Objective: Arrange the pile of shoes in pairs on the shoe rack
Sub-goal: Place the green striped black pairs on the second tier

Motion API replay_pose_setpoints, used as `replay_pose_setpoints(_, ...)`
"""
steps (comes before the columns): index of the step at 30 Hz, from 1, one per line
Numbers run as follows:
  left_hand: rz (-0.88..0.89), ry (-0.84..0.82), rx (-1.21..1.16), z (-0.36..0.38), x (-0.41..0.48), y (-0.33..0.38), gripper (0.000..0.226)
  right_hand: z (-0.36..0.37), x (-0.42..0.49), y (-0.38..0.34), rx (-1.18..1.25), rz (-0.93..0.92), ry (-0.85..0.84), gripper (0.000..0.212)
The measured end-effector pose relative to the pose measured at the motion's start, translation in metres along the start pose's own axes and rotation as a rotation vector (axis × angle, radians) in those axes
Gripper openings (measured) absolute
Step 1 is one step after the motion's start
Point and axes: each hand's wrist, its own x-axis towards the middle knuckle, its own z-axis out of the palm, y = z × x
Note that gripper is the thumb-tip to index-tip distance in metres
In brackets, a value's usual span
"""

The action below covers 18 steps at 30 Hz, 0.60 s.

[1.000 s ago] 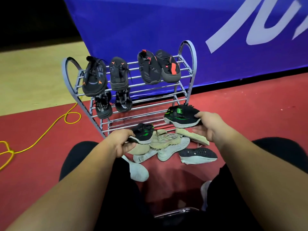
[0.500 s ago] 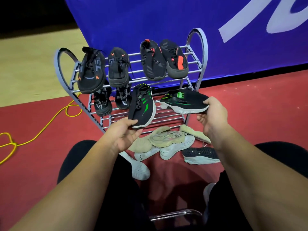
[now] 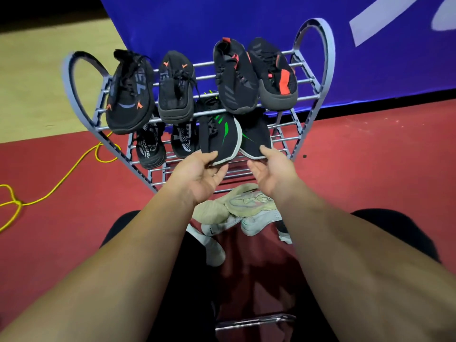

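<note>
At frame centre, the left hand point(image 3: 199, 175) pinched one green-striped shoe point(image 3: 219, 134) by its heel and the right hand point(image 3: 271, 169) pinched its mate point(image 3: 254, 137), both over the middle shelf of the rack point(image 3: 317, 21), where an early release might let them slide off the sloping bars onto the pile point(image 3: 246, 202).

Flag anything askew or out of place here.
On the top shelf, the far-left shoe overhangs the front, and the far-right shoe looks rolled sideways. Pale shoes lie heaped on the floor.
</note>
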Motion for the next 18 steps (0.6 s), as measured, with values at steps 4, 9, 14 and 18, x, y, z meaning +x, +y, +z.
replay_pose_setpoints(4,0.019,-0.004,0.02,0.003,0.014,0.003,0.02,0.025,0.028,0.017,-0.029,0.068,-0.007,0.04)
replay_pose_setpoints(9,0.026,-0.009,0.058,0.005,0.03,0.003,0.021,0.012,0.049,0.027,-0.408,0.174,0.066,0.047)
replay_pose_setpoints(14,0.015,-0.096,0.088,0.032,0.042,-0.014,0.024,-0.021,0.044,-0.006,-0.431,-0.012,0.123,0.038)
replay_pose_setpoints(18,0.026,-0.197,0.119,0.06,0.051,-0.039,0.028,-0.025,0.026,-0.023,-0.468,-0.051,-0.172,0.051)
